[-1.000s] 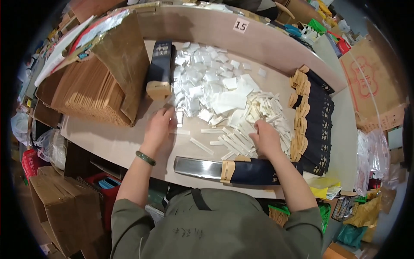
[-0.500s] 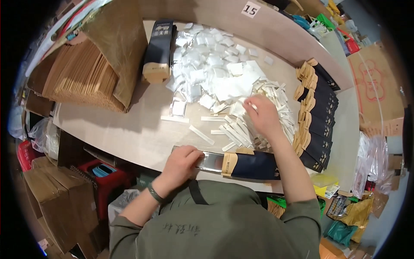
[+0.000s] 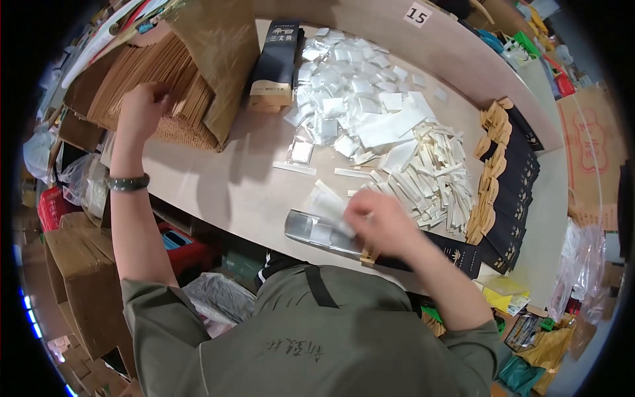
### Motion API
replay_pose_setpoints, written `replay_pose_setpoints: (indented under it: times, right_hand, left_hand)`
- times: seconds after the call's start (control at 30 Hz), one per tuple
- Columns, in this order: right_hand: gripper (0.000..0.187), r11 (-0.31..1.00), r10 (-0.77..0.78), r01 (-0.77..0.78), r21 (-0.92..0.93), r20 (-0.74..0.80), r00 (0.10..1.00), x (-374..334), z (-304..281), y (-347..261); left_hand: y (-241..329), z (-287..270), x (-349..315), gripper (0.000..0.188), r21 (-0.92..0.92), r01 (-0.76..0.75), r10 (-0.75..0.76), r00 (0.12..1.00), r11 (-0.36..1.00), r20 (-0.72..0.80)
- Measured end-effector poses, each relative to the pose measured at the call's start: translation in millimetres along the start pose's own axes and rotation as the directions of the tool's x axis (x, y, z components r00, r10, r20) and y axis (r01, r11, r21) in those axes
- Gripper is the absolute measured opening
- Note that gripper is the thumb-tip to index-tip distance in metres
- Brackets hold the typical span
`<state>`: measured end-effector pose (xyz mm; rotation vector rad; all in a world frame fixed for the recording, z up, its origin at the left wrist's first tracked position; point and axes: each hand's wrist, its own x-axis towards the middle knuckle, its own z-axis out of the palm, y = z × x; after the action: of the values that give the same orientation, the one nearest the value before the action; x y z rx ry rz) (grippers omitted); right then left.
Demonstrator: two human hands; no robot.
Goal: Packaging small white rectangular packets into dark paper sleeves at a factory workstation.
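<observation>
My left hand reaches over a tightly packed row of brown cardboard pieces in an open carton. Its fingers are curled at their upper edges, and what they grip is hidden. Near the table's front edge lies a shiny transparent tray with a small white packet inside. The tray's right end meets a dark blue and tan sleeve. Above the tray, my right hand, slightly blurred, pinches a thin white packet. My right forearm covers part of the sleeve.
Behind the tray spread a heap of small white sachets and a pile of narrow white paper-wrapped strips. One dark sleeve lies beside the carton. Several more sleeves overlap along the right partition.
My left hand has left the tray and moved up to the brown cardboard. My right hand has come from the strip pile toward the tray with a white packet. The view has shifted left.
</observation>
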<state>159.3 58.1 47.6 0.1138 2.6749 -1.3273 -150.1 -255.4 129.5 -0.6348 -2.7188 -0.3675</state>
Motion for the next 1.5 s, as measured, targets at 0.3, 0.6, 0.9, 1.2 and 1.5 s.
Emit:
replay_pose_setpoints:
  times: [0.3,0.6,0.9,1.2,1.5]
  right_hand:
    - [0.009,0.992,-0.03,0.017,-0.126,-0.098,0.995,-19,47,21]
    - [0.028,0.927,-0.272,0.169,-0.336,-0.289,0.918,-59,33,12]
    - [0.032,0.877,-0.328,0.252,-0.409,-0.127,0.936,-80,21,34]
    - [0.037,0.865,-0.254,0.119,-0.487,-0.221,0.942,-68,22,29]
    - [0.022,0.881,-0.436,0.327,-0.342,-0.32,0.841,-67,20,36]
  left_hand:
    - [-11,7,11,0.026,0.03,-0.066,0.059,0.977,0.997,0.203]
    - [9,71,-191,0.017,-0.827,0.288,-0.33,0.934,0.483,0.133]
    - [86,90,-188,0.004,-0.607,0.398,0.168,0.727,0.688,0.666]
    - [196,114,-211,0.027,-0.681,0.308,0.035,0.898,0.664,0.44]
    - [217,51,-200,0.085,-0.376,-0.465,0.562,0.801,0.801,0.206]
